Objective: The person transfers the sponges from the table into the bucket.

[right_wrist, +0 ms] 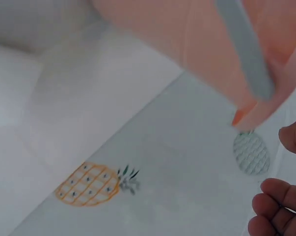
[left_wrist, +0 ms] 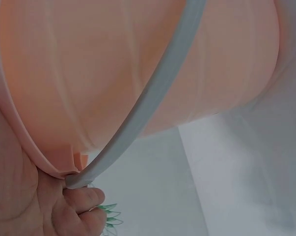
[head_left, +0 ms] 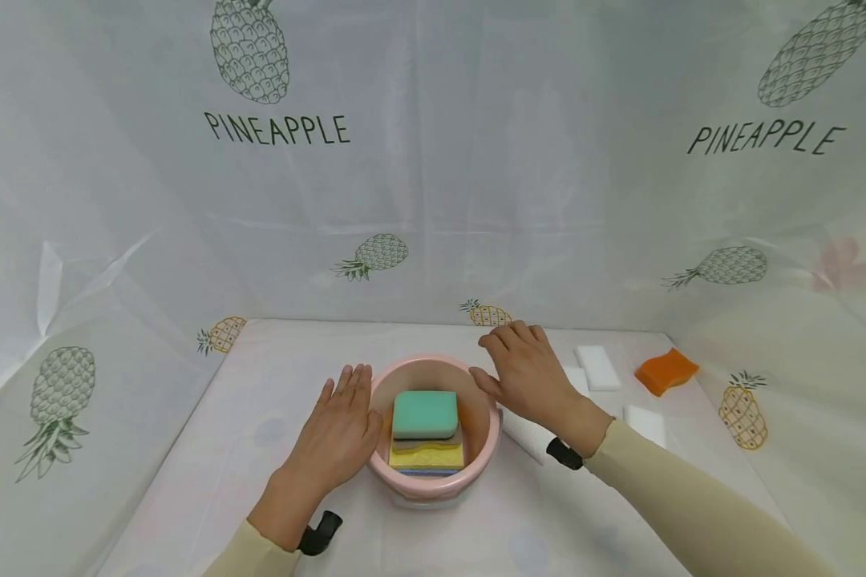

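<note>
A pink bucket (head_left: 476, 465) stands on the table in front of me. It holds a stack of sponges, with a green one (head_left: 424, 413) on top and a yellow one (head_left: 427, 457) lower down. My left hand (head_left: 342, 421) lies flat against the bucket's left side, fingers straight. The left wrist view shows the bucket's wall (left_wrist: 113, 64), its pale handle (left_wrist: 152, 98) and my palm (left_wrist: 20, 196) touching the rim. My right hand (head_left: 520, 365) rests at the right rim with loose fingers, the thumb touching it. In the right wrist view my fingertips (right_wrist: 275, 206) hang free beside the bucket (right_wrist: 187, 34).
Two white sponges (head_left: 597, 367) (head_left: 645, 423) and an orange sponge (head_left: 666, 370) lie to the right. A white roll (head_left: 527, 435) sits under my right wrist. A pineapple-print sheet (head_left: 274, 128) covers the table and forms walls on three sides.
</note>
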The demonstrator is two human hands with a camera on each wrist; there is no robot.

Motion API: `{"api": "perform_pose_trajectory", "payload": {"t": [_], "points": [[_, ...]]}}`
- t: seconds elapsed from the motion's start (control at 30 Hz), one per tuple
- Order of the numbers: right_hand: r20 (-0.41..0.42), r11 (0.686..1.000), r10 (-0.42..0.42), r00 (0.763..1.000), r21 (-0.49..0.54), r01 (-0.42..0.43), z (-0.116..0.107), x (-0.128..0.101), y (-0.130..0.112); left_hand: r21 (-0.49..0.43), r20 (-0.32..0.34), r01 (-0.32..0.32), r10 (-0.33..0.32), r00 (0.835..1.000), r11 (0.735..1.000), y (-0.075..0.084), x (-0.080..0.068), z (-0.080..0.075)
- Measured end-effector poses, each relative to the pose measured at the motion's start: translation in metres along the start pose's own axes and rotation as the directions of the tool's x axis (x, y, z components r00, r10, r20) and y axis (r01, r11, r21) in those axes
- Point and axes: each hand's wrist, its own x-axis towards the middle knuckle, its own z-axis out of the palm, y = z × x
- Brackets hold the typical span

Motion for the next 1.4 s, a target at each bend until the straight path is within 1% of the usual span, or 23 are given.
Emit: {"api": "perform_pose_trajectory", "payload": {"t": [0.17, 0.4, 0.57, 0.67, 0.77, 0.9, 1.03, 1.17, 1.27, 1.4], "points": [[-0.019, 0.995, 0.098, 0.995, -0.018, -0.099, -0.004, -0.014, 0.027, -0.007, -0.001, 0.0, 0.0, 1.0, 1.0, -0.001, 0.0, -0.001], [-0.021, 0.973, 0.222, 0.975, -0.065, -0.223, -0.004, -0.044, 0.068, -0.028, 0.004, 0.007, -0.007, 1.0, 1.0, -0.001, 0.0, 0.001], [0.001, 0.957, 0.271, 0.962, -0.103, -0.27, -0.002, -0.069, 0.097, -0.042, 0.004, 0.003, -0.002, 1.0, 0.999, 0.0, 0.0, 0.001], [0.042, 0.947, 0.299, 0.953, -0.136, -0.291, 0.0, -0.085, 0.113, -0.044, 0.004, 0.0, 0.0, 1.0, 0.999, 0.0, 0.0, 0.001], [0.098, 0.938, 0.315, 0.944, -0.181, -0.294, 0.002, -0.1, 0.129, -0.046, -0.001, 0.002, -0.002, 1.0, 0.999, 0.0, 0.001, 0.001], [0.17, 0.933, 0.315, 0.934, -0.234, -0.273, 0.005, -0.12, 0.149, -0.045, -0.006, 0.005, -0.005, 1.0, 0.999, -0.001, 0.001, 0.002], [0.24, 0.929, 0.322, 0.916, -0.267, -0.256, 0.009, -0.138, 0.165, -0.05, -0.01, 0.005, -0.005, 1.0, 0.999, -0.001, 0.001, 0.002], [0.323, 0.922, 0.337, 0.884, -0.304, -0.24, 0.014, -0.151, 0.178, -0.052, -0.009, 0.008, -0.008, 1.0, 0.999, -0.001, 0.002, 0.002], [0.39, 0.915, 0.344, 0.854, -0.342, -0.213, 0.019, -0.158, 0.186, -0.048, -0.005, 0.014, -0.014, 1.0, 0.999, -0.001, 0.001, 0.002], [0.451, 0.912, 0.35, 0.821, -0.364, -0.19, 0.025, -0.166, 0.196, -0.047, -0.004, 0.02, -0.02, 1.0, 0.999, -0.001, 0.001, 0.002]]}}
